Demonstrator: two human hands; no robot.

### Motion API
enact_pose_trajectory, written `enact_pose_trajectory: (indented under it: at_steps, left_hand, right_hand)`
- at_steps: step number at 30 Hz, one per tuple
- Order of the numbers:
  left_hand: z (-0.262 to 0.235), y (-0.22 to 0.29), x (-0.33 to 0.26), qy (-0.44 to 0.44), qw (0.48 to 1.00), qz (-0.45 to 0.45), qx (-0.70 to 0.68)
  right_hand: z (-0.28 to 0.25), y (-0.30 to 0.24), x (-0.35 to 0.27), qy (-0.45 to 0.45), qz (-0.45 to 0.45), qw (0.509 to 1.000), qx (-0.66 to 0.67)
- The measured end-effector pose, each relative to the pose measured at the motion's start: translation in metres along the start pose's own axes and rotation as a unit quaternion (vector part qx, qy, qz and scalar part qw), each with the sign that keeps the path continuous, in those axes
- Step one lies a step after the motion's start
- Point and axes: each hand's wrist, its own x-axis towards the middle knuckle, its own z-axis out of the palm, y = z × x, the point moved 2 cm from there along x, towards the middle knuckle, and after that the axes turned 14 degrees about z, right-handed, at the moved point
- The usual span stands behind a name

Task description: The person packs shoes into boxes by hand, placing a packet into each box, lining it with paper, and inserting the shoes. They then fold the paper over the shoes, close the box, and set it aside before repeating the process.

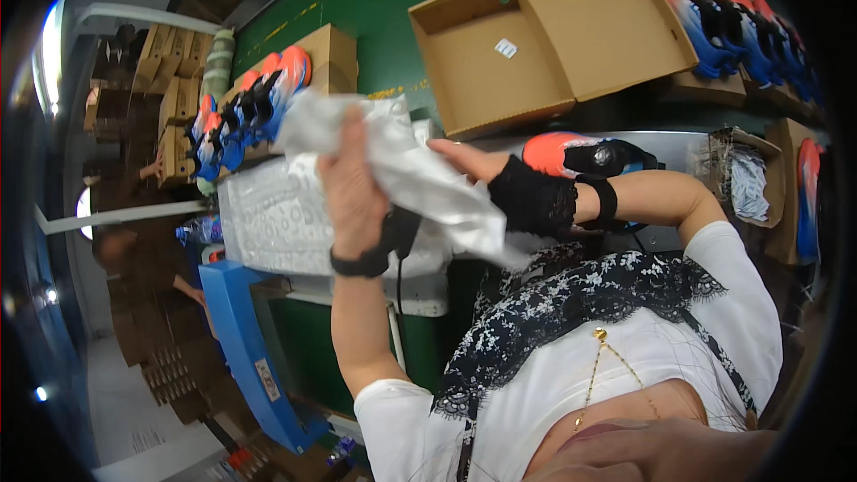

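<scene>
One shoe (546, 153) unwrapped, box (473, 80) open w/ just a small packet (505, 48), nothing packed yet; L hand (354, 192) grip clamped on white sheet (437, 196), R hand (480, 163) grip can't tell.

The label (267, 379) on the blue frame (234, 321) and the carton's (616, 22) sticker (506, 48) are unreadable.

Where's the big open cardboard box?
Head view, upper centre-right: the open box sits beyond the right hand and lone shoe, left of a shoe row.

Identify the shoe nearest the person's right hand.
The orange, black and blue shoe beside the black cuff of the right hand; the other shoes sit farther off, left and right.
</scene>
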Motion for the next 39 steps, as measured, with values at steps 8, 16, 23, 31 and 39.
enact_pose_trajectory:
  at_steps: [8,16,23,31,39]
  left_hand:
    - [0.100,-0.033,0.038,-0.240,0.969,-0.009,-0.062]
    - [0.106,-0.028,0.060,-0.240,0.949,0.156,0.134]
    - [0.096,0.008,0.007,-0.262,0.634,0.628,0.368]
    - [-0.134,-0.086,0.077,-0.432,0.347,0.166,0.816]
    - [-0.314,0.004,0.088,-0.161,0.432,-0.163,0.873]
  right_hand:
    - [-0.086,-0.015,-0.003,0.009,0.186,0.896,0.404]
    - [-0.207,0.056,0.006,0.239,0.145,0.950,-0.142]
    - [-0.361,0.064,-0.038,0.452,0.144,0.687,-0.550]
    - [-0.424,0.014,-0.091,0.579,0.201,0.563,-0.554]
    - [-0.379,0.029,-0.102,0.456,0.215,0.554,-0.663]
